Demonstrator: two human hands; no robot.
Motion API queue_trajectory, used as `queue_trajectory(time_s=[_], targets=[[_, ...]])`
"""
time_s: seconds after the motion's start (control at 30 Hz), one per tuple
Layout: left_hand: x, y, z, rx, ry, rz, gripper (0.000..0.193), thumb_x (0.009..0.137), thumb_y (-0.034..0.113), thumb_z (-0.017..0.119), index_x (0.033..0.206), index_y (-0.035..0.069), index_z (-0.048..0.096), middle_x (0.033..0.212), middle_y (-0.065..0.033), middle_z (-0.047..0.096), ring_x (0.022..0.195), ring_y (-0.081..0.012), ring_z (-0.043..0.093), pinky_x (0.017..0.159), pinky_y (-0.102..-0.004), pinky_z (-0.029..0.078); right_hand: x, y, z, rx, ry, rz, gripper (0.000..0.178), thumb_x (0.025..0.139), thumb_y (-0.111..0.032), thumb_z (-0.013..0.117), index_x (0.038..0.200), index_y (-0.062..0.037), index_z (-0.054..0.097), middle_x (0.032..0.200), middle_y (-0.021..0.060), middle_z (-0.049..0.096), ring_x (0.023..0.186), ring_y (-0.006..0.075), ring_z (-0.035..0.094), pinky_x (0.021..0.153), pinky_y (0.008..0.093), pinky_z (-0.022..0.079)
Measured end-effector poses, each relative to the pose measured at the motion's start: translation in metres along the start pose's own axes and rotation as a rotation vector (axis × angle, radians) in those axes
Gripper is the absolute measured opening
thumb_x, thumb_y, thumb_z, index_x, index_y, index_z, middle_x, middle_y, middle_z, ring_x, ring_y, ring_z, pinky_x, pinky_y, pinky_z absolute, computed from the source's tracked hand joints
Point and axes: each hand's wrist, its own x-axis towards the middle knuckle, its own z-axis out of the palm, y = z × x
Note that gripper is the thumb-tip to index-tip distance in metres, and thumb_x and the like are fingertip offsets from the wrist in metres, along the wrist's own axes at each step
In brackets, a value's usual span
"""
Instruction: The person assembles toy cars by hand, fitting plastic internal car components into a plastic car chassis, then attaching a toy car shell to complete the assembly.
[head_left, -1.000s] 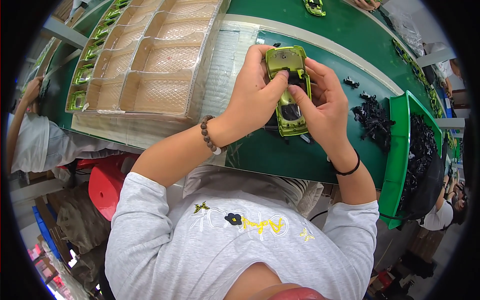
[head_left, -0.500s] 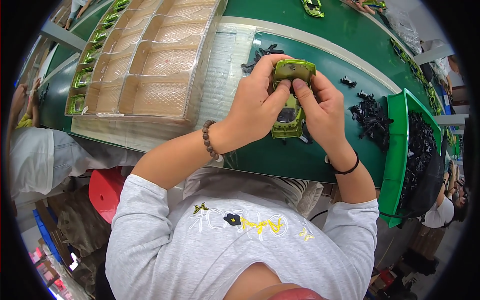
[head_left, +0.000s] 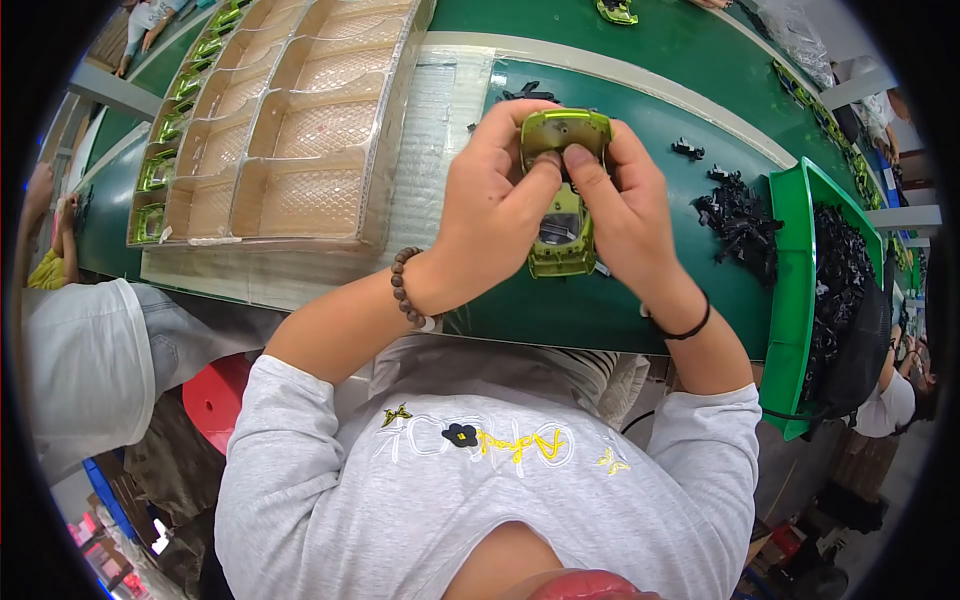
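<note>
Between my two hands is a shiny green toy car body (head_left: pixel 565 125), its hollow underside showing and its far end tipped up. My left hand (head_left: pixel 497 205) wraps the left side, its thumb pressed on the inside of the shell. On the other side my right hand (head_left: pixel 632 205) grips the same body, with its thumb beside the left one. The near end of the shell, with a dark window opening, hangs free below the thumbs. Whatever lies under the thumbtips is hidden. Small black plastic parts (head_left: pixel 530 92) lie just beyond my left hand.
A divided cardboard tray (head_left: pixel 300 150) stands at left, green car bodies (head_left: pixel 152 220) in its outer column. To the right, loose black parts (head_left: pixel 740 225) lie beside a green bin (head_left: pixel 790 290) full of similar pieces. Another green body (head_left: pixel 617 12) is on the far belt. A person sits at left.
Both hands and the car body appear slightly farther left in view, as does most of the bench. The two-handed grip with both thumbs inside the shell is the same.
</note>
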Motion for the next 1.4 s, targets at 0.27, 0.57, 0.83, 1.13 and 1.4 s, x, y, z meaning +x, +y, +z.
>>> queue_trajectory(time_s=[0.27, 0.57, 0.83, 1.13, 1.4], targets=[[0.034, 0.007, -0.042, -0.353, 0.157, -0.446, 0.029, 0.085, 0.014, 0.048, 0.107, -0.003, 0.057, 0.095, -0.0119, 0.063, 0.083, -0.0179, 0.062, 0.075, -0.0298, 0.052, 0.036, 0.020, -0.096, -0.772, 0.088, -0.002, 0.026, 0.086, -0.019, 0.058, 0.107, -0.0044, 0.059, 0.098, 0.0104, 0.065, 0.081, 0.0191, 0.062, 0.070, 0.0291, 0.047], [0.028, 0.009, -0.036, -1.156, -0.023, -0.777, 0.058, 0.091, 0.038, 0.029, 0.123, -0.009, 0.040, 0.116, -0.0223, 0.052, 0.107, -0.0343, 0.053, 0.094, -0.0470, 0.045, 0.033, 0.020, -0.066, -0.891, -0.038, -0.190, 0.017, 0.079, -0.013, 0.061, 0.095, -0.0070, 0.063, 0.081, 0.0121, 0.066, 0.079, 0.0312, 0.061, 0.071, 0.0403, 0.048], [0.020, 0.013, -0.016, -0.550, -0.031, -0.597, 0.054, 0.093, 0.046, 0.025, 0.117, 0.001, 0.045, 0.103, -0.0168, 0.058, 0.087, -0.0294, 0.062, 0.074, -0.0426, 0.053, 0.033, 0.028, -0.054, -0.889, -0.079, -0.184, 0.024, 0.075, -0.004, 0.066, 0.098, -0.0011, 0.061, 0.088, 0.0145, 0.066, 0.077, 0.0261, 0.065, 0.068, 0.0333, 0.051], [0.015, 0.009, -0.011, -0.387, 0.005, -0.428, 0.051, 0.094, 0.050, 0.029, 0.106, 0.005, 0.050, 0.088, -0.0103, 0.059, 0.078, -0.0198, 0.062, 0.068, -0.0326, 0.053, 0.027, 0.015, -0.056, -0.691, -0.013, -0.110, 0.023, 0.077, -0.002, 0.064, 0.100, 0.0011, 0.062, 0.082, 0.0094, 0.066, 0.079, 0.0157, 0.064, 0.068, 0.0272, 0.051], [0.004, -0.008, -0.008, -0.224, -0.103, -0.232, 0.055, 0.096, 0.051, 0.022, 0.121, 0.006, 0.042, 0.098, -0.0083, 0.058, 0.083, -0.0146, 0.060, 0.069, -0.0285, 0.053, 0.018, -0.048, -0.008, -0.851, 0.034, -0.669, 0.023, 0.072, 0.004, 0.061, 0.094, -0.0033, 0.065, 0.084, 0.0091, 0.062, 0.070, 0.0224, 0.063, 0.062, 0.0285, 0.051]])
